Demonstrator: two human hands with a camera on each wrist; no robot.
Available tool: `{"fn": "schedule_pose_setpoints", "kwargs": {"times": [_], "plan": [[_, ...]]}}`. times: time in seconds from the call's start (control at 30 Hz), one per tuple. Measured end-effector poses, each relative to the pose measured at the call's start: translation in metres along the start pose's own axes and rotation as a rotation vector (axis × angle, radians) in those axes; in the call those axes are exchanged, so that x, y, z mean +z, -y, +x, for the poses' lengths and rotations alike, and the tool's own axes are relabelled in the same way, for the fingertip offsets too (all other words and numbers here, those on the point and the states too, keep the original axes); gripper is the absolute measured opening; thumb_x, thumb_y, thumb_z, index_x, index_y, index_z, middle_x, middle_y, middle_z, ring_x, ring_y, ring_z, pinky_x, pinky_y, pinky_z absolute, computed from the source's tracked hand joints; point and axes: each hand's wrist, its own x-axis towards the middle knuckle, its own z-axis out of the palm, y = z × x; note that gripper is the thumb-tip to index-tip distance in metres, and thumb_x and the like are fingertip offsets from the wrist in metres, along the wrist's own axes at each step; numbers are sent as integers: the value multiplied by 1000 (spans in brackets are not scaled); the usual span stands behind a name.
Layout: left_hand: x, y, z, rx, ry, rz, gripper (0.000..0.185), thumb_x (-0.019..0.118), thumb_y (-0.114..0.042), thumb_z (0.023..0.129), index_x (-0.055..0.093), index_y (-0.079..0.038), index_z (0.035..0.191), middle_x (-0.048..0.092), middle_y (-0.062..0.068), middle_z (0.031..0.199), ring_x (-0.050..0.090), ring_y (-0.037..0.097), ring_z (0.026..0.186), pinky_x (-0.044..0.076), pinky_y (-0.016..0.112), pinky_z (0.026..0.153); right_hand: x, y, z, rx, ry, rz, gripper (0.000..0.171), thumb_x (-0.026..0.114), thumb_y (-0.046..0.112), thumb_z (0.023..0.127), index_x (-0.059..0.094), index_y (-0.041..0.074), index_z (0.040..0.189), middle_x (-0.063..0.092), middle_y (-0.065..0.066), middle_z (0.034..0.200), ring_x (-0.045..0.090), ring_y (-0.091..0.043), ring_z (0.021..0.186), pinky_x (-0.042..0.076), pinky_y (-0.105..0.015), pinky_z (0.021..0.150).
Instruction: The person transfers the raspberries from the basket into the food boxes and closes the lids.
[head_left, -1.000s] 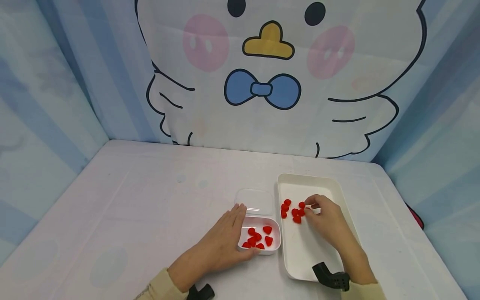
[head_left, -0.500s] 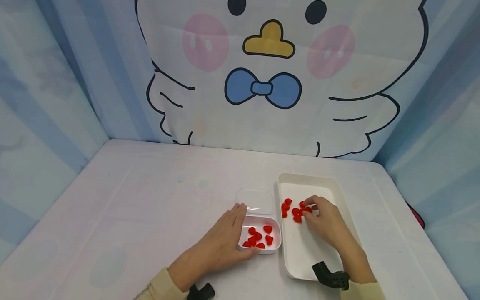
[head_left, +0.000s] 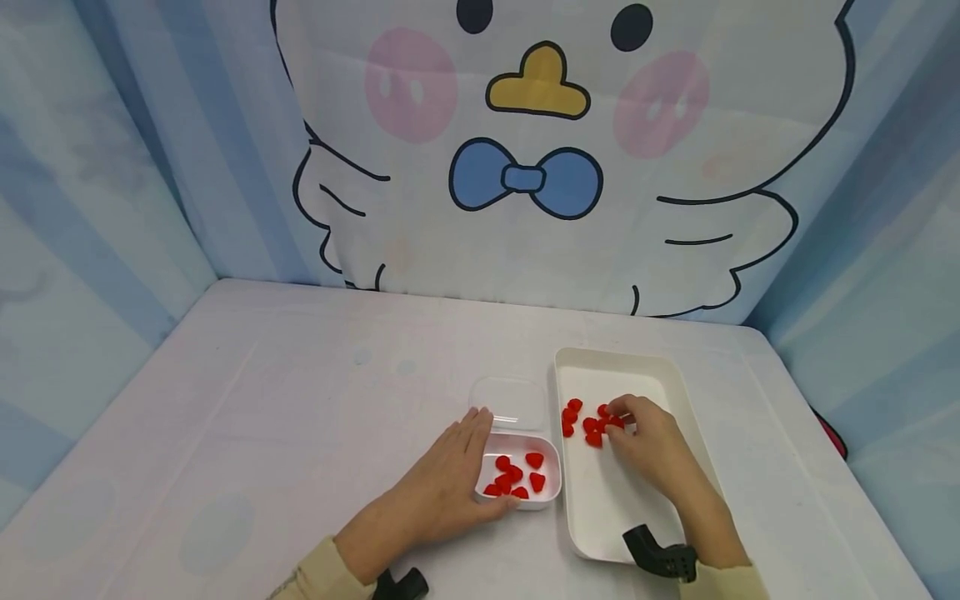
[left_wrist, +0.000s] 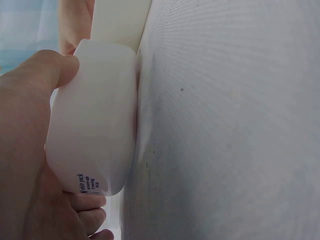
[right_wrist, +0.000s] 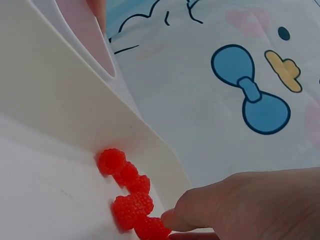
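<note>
My left hand [head_left: 438,483] holds a small white plastic box [head_left: 538,504] from its left side, thumb at the near rim and fingers toward the far end. Several red raspberries [head_left: 535,460] lie in it. In the left wrist view, the thumb bends over the edge of the box [left_wrist: 95,115], which bears small dark print. My right hand [head_left: 652,442] reaches into a white tray [head_left: 611,508] and pinches a raspberry [head_left: 617,422] between thumb and fingertip. Beside it sit more raspberries [head_left: 591,425]. In the right wrist view, a fingertip meets a raspberry [right_wrist: 152,227] in the row.
A clear lid [head_left: 510,400] lies behind the box. The tray stands just right of the box, with a smaller group of raspberries [head_left: 570,415] along its left wall. Patterned cloth walls [head_left: 480,250] enclose the table [head_left: 300,400] at the back and sides. Both wrists carry black mounts [head_left: 660,557].
My right hand has shifted slightly toward me, and a raspberry at its fingertips has moved a little to the right. My left hand and the box have stayed in place.
</note>
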Motion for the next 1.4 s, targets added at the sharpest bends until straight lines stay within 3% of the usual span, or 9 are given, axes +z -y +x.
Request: {"fn": "schedule_pose_setpoints", "kwargs": {"times": [0.6,0.97,1.4], "plan": [[0,-1,0,-7,8,-3,104,60,-67,85,17,-8,158,23,7,165,18,24,154,24,45,124,2,-2,0,1,-12,-47,22,66,2,86,64,-1,107,67,-15,98,58,-23,84,60,-43,84],[0,0,1,-7,5,-4,104,60,-67,84,17,-8,158,23,6,165,18,23,154,25,46,123,0,-3,2,27,23,-20,28,68,2,85,61,-2,111,65,-14,96,56,-21,81,60,-37,76],[-1,-1,0,-11,12,3,104,59,-67,84,17,-9,158,23,6,165,18,24,154,24,46,123,-1,-3,1,39,43,-6,28,67,0,85,59,-2,112,66,-17,98,57,-21,81,60,-38,76]]}}
